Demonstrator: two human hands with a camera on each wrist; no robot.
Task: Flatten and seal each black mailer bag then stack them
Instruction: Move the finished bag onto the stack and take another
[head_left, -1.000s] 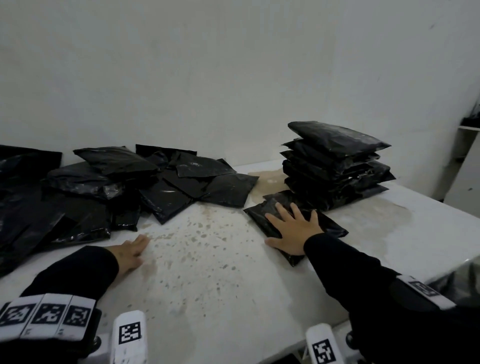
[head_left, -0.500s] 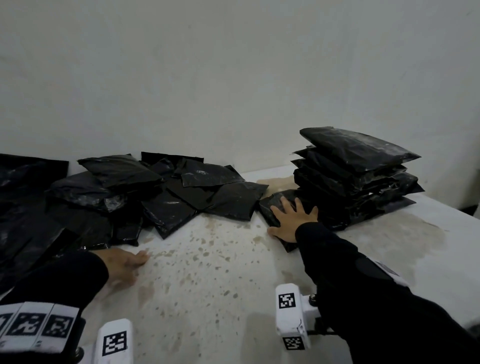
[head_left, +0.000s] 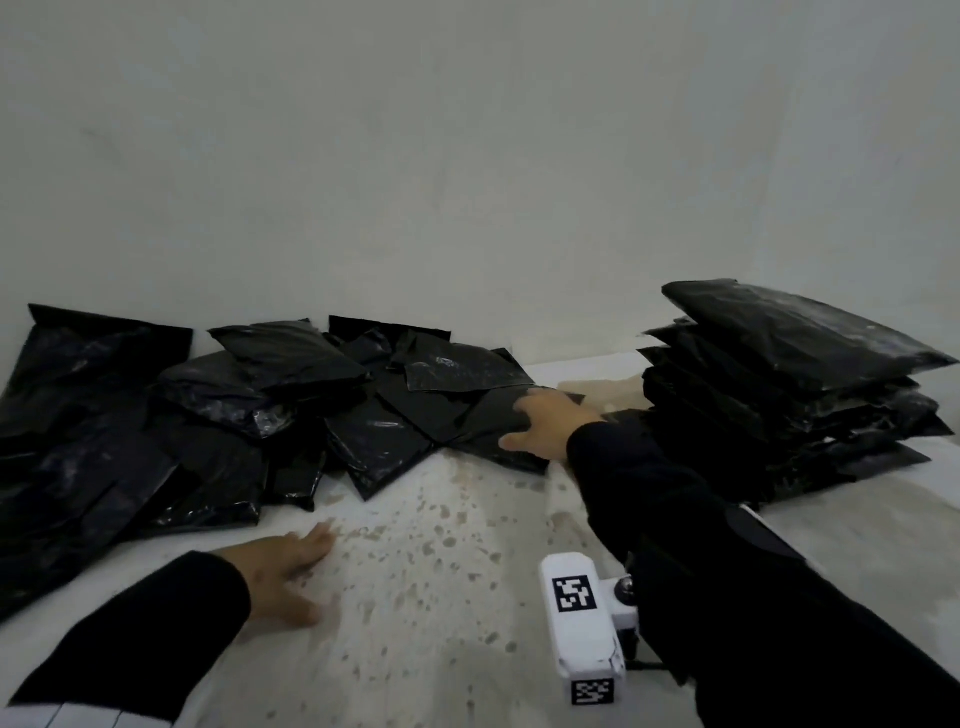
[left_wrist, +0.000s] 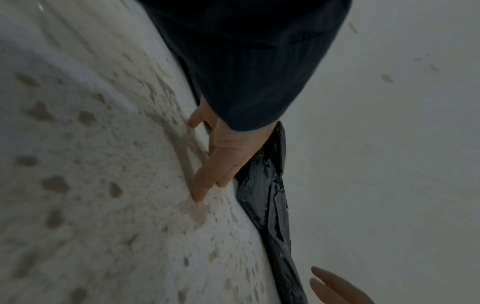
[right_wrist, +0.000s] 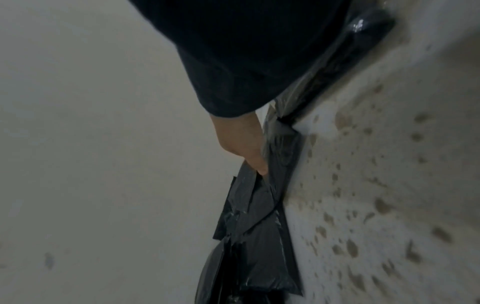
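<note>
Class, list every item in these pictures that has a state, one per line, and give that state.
Stack of mailer bags: piled flat at the table's right.
Loose heap of mailer bags: overlapping, unstacked, at left against the wall.
Nearest heap bag: lying on the table, edge gripped.
Right hand: fingers curled over that bag.
Left hand: flat on the table, holding nothing.

My both arms in long black sleeves (head_left: 691, 525), cuffs reaching wrists. On my right wrist, white box-shaped camera mount (head_left: 584, 623), two black-white square marker codes on it. Hands bare.
</note>
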